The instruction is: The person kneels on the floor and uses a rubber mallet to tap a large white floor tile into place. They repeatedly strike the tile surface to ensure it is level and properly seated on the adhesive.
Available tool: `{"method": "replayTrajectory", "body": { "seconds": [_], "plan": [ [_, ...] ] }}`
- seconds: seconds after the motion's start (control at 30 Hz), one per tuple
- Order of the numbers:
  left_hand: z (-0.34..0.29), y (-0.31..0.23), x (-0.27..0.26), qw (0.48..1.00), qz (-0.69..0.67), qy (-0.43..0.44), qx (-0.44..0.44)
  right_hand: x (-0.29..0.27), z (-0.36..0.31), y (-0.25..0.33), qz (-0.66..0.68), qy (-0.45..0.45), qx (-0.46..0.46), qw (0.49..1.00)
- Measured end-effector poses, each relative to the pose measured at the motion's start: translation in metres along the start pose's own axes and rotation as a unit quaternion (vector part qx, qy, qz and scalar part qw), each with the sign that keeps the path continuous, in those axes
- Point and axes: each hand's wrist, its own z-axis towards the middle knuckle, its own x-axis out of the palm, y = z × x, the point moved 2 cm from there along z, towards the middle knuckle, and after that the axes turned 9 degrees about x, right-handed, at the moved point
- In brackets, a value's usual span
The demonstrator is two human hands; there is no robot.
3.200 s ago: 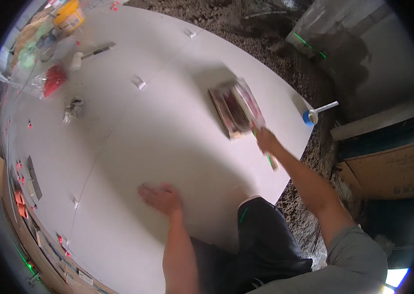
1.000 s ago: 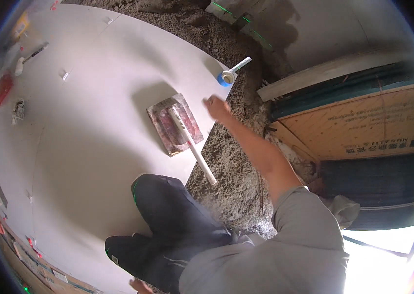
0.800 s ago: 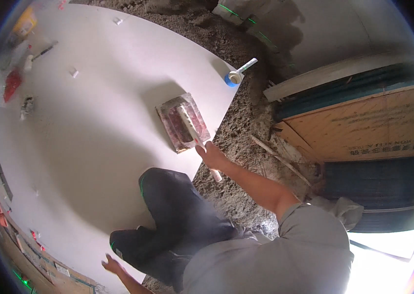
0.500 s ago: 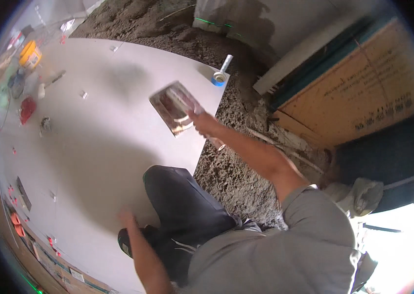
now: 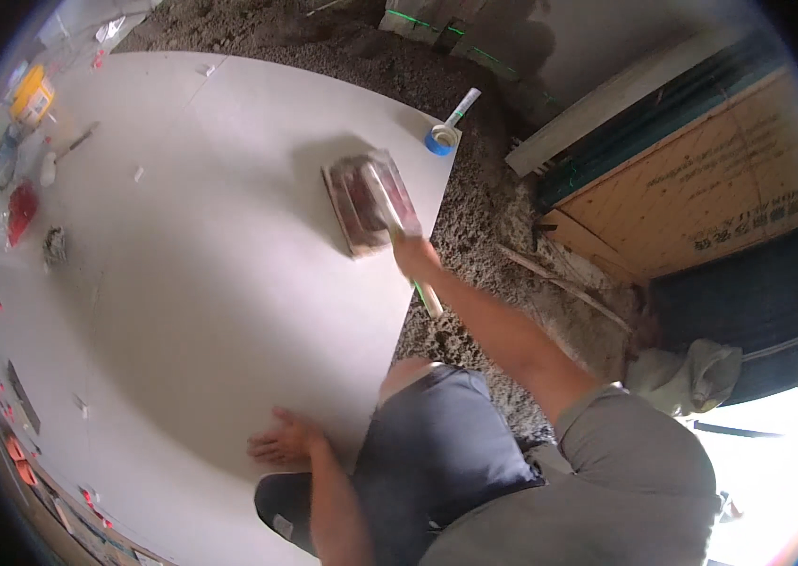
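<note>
My right hand (image 5: 415, 255) is wrapped round the pale handle of a flat, rectangular, brownish paddle-like tool (image 5: 347, 212). The tool is blurred by motion, over the large pale floor tile (image 5: 210, 311) near its right edge; whether it touches the tile I cannot tell. My left hand (image 5: 287, 440) lies on the tile beside my knee, open, fingers apart. A roll of blue tape (image 5: 438, 141) sits at the tile's far right corner, with a pale tube-like piece (image 5: 463, 108) sticking out behind it.
Rough grey mortar (image 5: 465, 222) borders the tile on the right and far side. A large cardboard box (image 5: 691, 179) leans at the right. To the left are a yellow bucket (image 5: 33, 96), a red bag (image 5: 21, 212), a crumpled scrap (image 5: 55, 245) and a dark flat bar (image 5: 24, 396).
My right hand has shifted slightly right and nearer with the tool, whose angle has changed. My left hand has come to rest on the tile. My head view has shifted.
</note>
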Motion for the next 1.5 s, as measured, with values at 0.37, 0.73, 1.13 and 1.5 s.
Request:
{"method": "replayTrajectory", "body": {
  "seconds": [0.37,0.73,1.13,1.5],
  "plan": [
    [-0.003,-0.004,-0.010,1.000,-0.007,0.006,0.017,-0.100,-0.020,-0.021,0.113,-0.209,-0.181,0.954],
    [-0.005,-0.003,-0.026,0.997,-0.058,0.043,0.016,0.064,0.139,0.128,0.091,0.127,-0.061,0.986],
    [-0.008,-0.001,-0.030,0.998,-0.045,0.020,0.035,-0.192,-0.025,0.102,0.194,-0.023,-0.384,0.902],
    [-0.008,-0.006,-0.044,0.994,-0.079,-0.046,0.060,-0.087,0.069,0.129,0.016,0.098,-0.100,0.990]
  ]
}}
